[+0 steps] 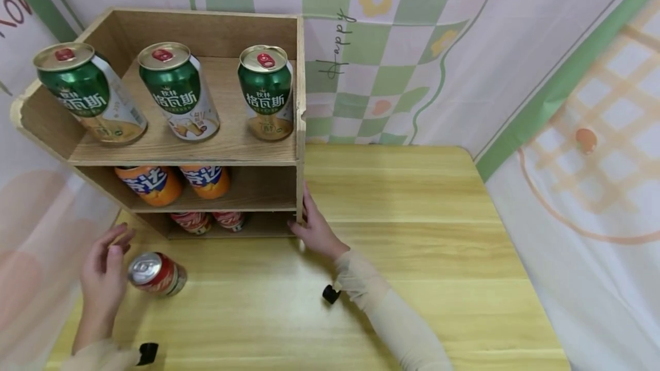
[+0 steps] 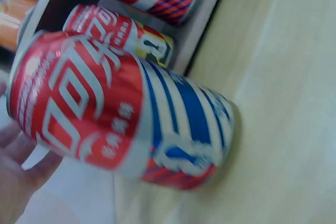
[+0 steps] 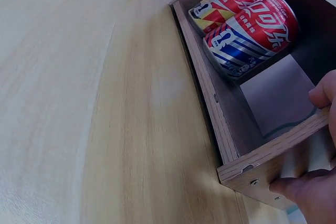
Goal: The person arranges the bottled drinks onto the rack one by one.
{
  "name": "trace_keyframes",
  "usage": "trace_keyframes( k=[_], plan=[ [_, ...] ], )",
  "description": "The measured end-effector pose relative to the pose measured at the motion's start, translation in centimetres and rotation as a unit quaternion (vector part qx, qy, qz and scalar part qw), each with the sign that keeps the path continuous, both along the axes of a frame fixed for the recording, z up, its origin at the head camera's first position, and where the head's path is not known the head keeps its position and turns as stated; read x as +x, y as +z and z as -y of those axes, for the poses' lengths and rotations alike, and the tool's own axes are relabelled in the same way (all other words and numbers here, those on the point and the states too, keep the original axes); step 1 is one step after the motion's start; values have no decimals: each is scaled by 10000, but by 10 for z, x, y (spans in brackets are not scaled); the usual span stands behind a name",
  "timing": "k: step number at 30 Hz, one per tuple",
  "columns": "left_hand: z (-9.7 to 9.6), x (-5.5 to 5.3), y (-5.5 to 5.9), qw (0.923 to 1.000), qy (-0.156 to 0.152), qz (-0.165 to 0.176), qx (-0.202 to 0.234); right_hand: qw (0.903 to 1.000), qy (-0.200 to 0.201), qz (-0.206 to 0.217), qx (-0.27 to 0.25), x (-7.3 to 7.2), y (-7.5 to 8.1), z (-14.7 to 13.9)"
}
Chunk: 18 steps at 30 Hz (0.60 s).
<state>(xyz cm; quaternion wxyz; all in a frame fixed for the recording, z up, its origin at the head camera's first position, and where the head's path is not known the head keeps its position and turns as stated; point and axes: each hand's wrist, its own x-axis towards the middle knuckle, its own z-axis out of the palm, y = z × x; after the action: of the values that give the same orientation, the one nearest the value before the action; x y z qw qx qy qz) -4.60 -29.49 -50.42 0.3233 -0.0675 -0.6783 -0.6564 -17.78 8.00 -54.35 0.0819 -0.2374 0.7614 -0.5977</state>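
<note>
On the table, a red cola can [image 1: 167, 276] stands upright in front of a three-tier wooden shelf [image 1: 216, 162]. My left hand [image 1: 103, 273] is just left of that can, fingers loosely bent and holding nothing. The same can [image 2: 84, 103] fills much of the left wrist view, with the left hand's fingers [image 2: 21, 150] beside its top. My right hand [image 1: 318, 232] grips the shelf's right side panel low down. In the right wrist view its thumb [image 3: 323, 93] lies over the panel's edge, with fingers [image 3: 294, 186] against the outer face.
Green-and-white cans [image 1: 179, 93] stand on the top tier, three in all. Two orange soda cans [image 1: 154, 185] are on the middle tier. Two cola cans [image 3: 252, 38] occupy the bottom tier's left part. Patterned cloth [image 1: 381, 56] hangs behind the wooden table [image 1: 412, 216].
</note>
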Motion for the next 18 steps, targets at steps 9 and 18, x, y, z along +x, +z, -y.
trace_keyframes(
  k=[9,18],
  plan=[
    [8,14,-24,9916,-1268,-114,-245,9999,-68,-66,62,0,1,1],
    [-2,28,-24,9821,-162,1099,-1519,9999,-33,-6,120,0,3,1]
  ],
)
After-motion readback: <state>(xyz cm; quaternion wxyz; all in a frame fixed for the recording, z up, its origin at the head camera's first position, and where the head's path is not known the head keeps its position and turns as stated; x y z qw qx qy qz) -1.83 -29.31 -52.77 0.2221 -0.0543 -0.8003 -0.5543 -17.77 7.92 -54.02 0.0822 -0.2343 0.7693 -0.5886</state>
